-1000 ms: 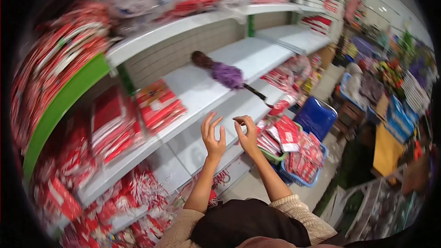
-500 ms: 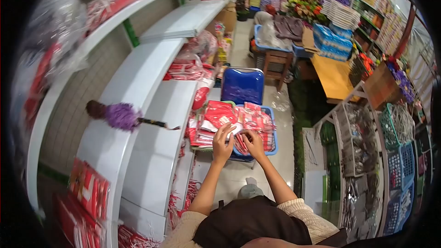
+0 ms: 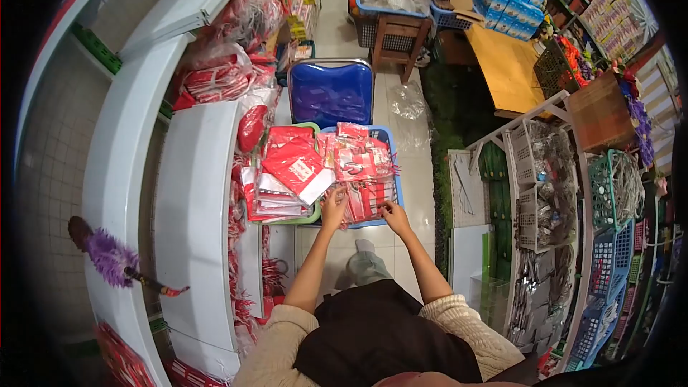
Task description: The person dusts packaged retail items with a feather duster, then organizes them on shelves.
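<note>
My left hand (image 3: 334,209) rests at the near left corner of a blue basket (image 3: 393,145), its fingers stretched against flat red packets (image 3: 367,198) in clear plastic. At the basket's near right side is my right hand (image 3: 395,218), fingers bent but apart, close to the same packets. Left of the basket, a green tray (image 3: 315,216) bears a stack of red and white packets (image 3: 276,204). On top lies a folded red-and-white cloth packet (image 3: 302,170) with a printed label, tilted across the stack. Neither hand visibly grips anything.
Behind the baskets stands a blue chair back (image 3: 331,93). Pale shelves (image 3: 193,229) run along my left, with a purple duster (image 3: 111,254) on one. At right are a yellow table (image 3: 505,64) and a rack of white baskets (image 3: 534,172). Clear plastic (image 3: 408,109) lies on the floor.
The view has tilted down and shifted. My hands have moved from the white part of the top packet to the near side of the blue basket. That packet now lies uncovered on the stack.
</note>
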Demonstrator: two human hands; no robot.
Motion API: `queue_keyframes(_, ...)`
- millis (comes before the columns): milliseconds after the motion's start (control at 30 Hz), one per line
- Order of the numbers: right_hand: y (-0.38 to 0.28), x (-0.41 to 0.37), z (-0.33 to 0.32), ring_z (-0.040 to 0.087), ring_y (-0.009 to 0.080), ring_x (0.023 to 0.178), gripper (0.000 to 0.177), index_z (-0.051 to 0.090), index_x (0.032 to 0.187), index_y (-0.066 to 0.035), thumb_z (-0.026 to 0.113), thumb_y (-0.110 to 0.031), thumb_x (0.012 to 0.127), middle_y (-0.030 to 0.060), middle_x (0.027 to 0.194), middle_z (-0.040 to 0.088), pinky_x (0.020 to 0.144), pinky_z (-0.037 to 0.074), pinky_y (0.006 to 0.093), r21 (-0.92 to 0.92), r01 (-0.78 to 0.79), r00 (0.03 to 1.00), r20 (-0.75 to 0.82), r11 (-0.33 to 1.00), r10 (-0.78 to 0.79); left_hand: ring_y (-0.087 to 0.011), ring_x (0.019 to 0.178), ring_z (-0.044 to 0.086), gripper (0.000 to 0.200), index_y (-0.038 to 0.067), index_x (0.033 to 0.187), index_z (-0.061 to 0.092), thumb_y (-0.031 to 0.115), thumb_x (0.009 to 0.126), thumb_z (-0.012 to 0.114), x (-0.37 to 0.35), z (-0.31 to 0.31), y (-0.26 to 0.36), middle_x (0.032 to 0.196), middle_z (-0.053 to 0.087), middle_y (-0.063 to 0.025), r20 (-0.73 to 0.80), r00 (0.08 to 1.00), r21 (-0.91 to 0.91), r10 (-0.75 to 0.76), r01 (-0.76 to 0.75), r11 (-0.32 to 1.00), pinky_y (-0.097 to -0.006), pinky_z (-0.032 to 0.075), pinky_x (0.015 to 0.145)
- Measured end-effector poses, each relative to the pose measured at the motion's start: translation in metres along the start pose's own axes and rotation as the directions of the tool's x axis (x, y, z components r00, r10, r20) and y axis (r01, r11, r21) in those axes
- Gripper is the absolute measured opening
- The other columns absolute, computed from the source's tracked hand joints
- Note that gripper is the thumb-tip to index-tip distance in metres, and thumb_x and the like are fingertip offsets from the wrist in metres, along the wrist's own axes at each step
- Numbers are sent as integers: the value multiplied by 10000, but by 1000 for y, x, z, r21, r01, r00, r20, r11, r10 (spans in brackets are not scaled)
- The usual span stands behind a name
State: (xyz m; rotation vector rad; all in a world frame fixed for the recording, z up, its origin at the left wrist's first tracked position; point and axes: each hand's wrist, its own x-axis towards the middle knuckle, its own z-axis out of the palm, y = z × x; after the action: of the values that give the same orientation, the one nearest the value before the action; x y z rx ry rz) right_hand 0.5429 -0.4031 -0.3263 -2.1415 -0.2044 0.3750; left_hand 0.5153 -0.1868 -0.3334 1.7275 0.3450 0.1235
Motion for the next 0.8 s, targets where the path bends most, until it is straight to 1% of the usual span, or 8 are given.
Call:
queue_keyframes(133, 34, 31, 11, 575, 147, 587, 192, 614, 949, -9, 534, -153, 850, 84, 726, 626, 519, 467, 275, 233, -236, 971, 105, 943, 217, -235, 995, 604, 345, 21, 1148, 560, 193, 851, 588, 21, 16, -33, 1093, 618, -125, 37, 996, 16, -85, 84, 996, -320, 468, 835)
queue_keyframes(333, 72, 72, 39, 572, 158, 635, 239, 578, 1025, -25, 579, -145, 819, 91, 818, 611, 506, 479, 262, 668, -494, 831, 173, 557, 529, -293, 912, 604, 433, -28, 1097, 571, 273, 796, 650, 47, 25, -85, 1052, 606, -197, -30, 968, 165, -249, 251, 954, -366, 462, 815)
queue_keyframes(400, 81, 82, 48, 577, 155, 700, 297, 549, 1076, -27, 601, -147, 809, 86, 859, 605, 539, 477, 280, 578, -454, 879, 170, 678, 444, -299, 910, 599, 462, -53, 1071, 572, 300, 787, 660, 48, 28, -93, 1036, 610, -195, -118, 982, 323, -146, 177, 930, -374, 464, 801)
queue_keyframes(467, 83, 91, 65, 573, 152, 715, 318, 539, 1086, -27, 616, -150, 803, 80, 868, 604, 555, 472, 286, 494, -307, 948, 80, 814, 309, -334, 994, 557, 500, -60, 1076, 558, 309, 760, 674, 48, 33, -53, 1053, 587, -227, -175, 962, 225, -209, 246, 943, -398, 429, 867)
queue_keyframes(500, 75, 94, 71, 560, 138, 723, 325, 544, 1066, -27, 646, -171, 793, 72, 881, 603, 577, 458, 282, 634, -371, 912, 112, 678, 394, -333, 1011, 547, 503, -59, 1084, 553, 307, 760, 673, 49, 34, -55, 1059, 581, -232, -172, 958, 208, -228, 261, 943, -397, 421, 879)
queue_keyframes(600, 68, 103, 74, 557, 127, 720, 352, 549, 1062, -44, 676, -213, 781, 63, 861, 602, 574, 451, 268, 514, -469, 883, 241, 718, 403, -339, 1038, 533, 523, -57, 1107, 537, 303, 753, 675, 53, 37, -56, 1058, 574, -232, -158, 950, 237, -270, 302, 923, -392, 411, 897)
queue_keyframes(733, 60, 105, 84, 569, 139, 751, 519, 512, 1020, 37, 725, -338, 731, 95, 813, 590, 591, 462, 293, 180, -284, 934, 275, 942, 229, -303, 970, 582, 491, -40, 1137, 508, 281, 793, 648, 50, 48, -51, 1037, 589, -190, -243, 960, 408, -141, 233, 883, -373, 462, 820)
queue_keyframes(800, 59, 96, 84, 573, 161, 768, 635, 471, 1052, 83, 737, -379, 708, 152, 877, 607, 632, 458, 290, 199, -294, 931, 280, 935, 233, -262, 873, 619, 418, -31, 1135, 499, 232, 831, 615, 48, 58, -53, 1015, 588, -180, -155, 943, -3, -295, 298, 955, -335, 498, 735)
